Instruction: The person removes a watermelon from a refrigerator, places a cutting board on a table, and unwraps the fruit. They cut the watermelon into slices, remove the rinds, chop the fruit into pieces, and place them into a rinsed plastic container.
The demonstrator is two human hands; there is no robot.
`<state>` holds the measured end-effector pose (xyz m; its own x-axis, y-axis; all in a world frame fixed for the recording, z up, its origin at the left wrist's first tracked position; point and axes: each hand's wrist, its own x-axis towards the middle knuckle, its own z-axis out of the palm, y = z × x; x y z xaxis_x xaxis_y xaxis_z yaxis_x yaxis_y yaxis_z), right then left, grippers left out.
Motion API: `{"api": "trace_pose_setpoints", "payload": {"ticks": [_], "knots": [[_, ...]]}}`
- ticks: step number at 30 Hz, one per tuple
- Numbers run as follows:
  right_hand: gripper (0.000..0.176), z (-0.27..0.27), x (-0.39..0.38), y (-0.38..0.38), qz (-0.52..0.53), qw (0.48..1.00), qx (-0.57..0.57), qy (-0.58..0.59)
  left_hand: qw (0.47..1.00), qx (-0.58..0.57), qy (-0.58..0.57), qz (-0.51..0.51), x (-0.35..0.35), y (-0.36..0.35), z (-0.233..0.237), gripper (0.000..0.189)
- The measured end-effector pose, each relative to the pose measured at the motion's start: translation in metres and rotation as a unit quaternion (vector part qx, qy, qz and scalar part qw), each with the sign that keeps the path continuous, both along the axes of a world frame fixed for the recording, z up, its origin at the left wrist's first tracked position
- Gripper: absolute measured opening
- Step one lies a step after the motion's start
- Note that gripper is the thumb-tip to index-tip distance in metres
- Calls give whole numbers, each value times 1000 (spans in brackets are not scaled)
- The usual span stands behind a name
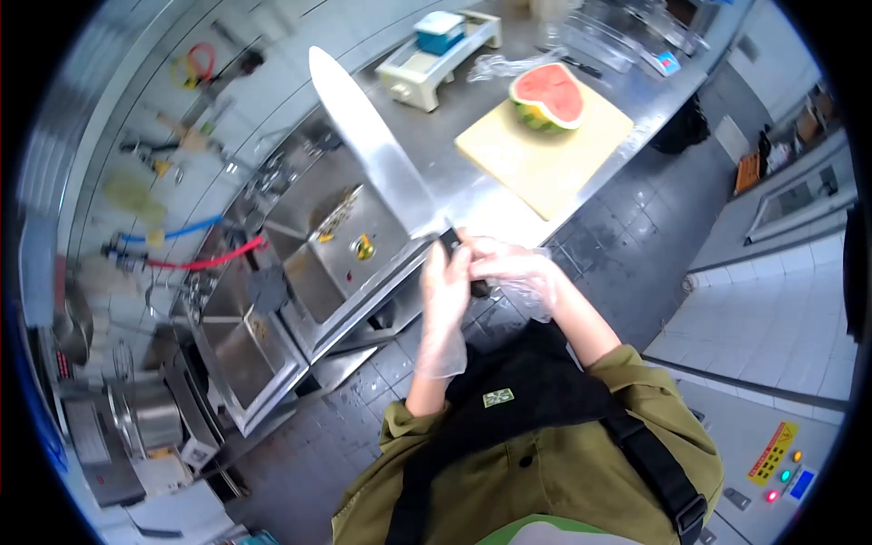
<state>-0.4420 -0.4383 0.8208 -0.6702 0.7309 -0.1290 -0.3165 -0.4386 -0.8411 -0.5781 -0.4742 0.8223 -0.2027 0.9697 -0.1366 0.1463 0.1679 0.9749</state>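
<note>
A large knife (380, 150) with a wide steel blade points up and away over the sink and counter edge. Its black handle is between my two hands, which both wear clear plastic gloves. My left hand (442, 289) is closed at the handle near the blade's base. My right hand (510, 265) is closed beside it, on the same handle. Beyond them on the counter, a cut watermelon (548, 97) with its red flesh facing up rests on a yellowish cutting board (536, 168).
Double steel sinks (313, 282) lie to the left, the farther one holding food scraps. A slicer-like white stand (418, 82) with a teal box (440, 33) stands behind. Plastic wrap (500, 65) and clear trays (599, 41) are on the counter. A control panel (781, 472) is at lower right.
</note>
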Motion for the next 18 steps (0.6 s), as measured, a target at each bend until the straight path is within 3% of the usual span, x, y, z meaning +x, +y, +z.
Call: {"api": "trace_pose_setpoints", "payload": {"ticks": [1, 2, 3, 4, 5, 8, 9, 11, 12, 14, 15, 17, 18], "knots": [[37, -5, 9, 11, 16, 1000, 20, 11, 997, 20, 76, -27, 8, 12, 6, 34], [33, -5, 28, 26, 56, 994, 76, -60, 995, -27, 59, -69, 21, 16, 14, 38], [30, -3, 47, 40, 98, 978, 136, -128, 992, 54, 80, -87, 40, 26, 11, 34], [29, -8, 72, 51, 58, 973, 176, -141, 981, 137, 100, -97, 60, 39, 8, 35], [28, -15, 98, 64, 21, 964, 217, -154, 964, 99, 182, -166, 76, 57, -8, 37], [26, -26, 192, 105, -19, 937, 273, -215, 973, 15, 136, -188, 172, 100, -40, 38], [26, -26, 224, 111, -31, 928, 282, -242, 981, 60, 34, -181, 206, 108, -41, 42], [28, -15, 274, 121, -43, 909, 254, -327, 971, 16, -16, -237, 250, 128, -43, 48], [26, -35, 294, 130, -122, 873, 358, -309, 968, 18, -20, -249, 270, 140, -42, 49], [22, -20, 321, 147, -129, 854, 285, -415, 956, -48, 63, -284, 281, 169, -46, 55], [20, -29, 333, 159, -156, 835, 304, -430, 944, -86, 104, -300, 276, 182, -50, 58], [20, -30, 348, 184, -186, 849, 290, -400, 957, -56, 147, -242, 255, 202, -78, 53], [19, -24, 354, 199, -171, 866, 252, -397, 980, -79, 91, -161, 242, 212, -107, 48]]}}
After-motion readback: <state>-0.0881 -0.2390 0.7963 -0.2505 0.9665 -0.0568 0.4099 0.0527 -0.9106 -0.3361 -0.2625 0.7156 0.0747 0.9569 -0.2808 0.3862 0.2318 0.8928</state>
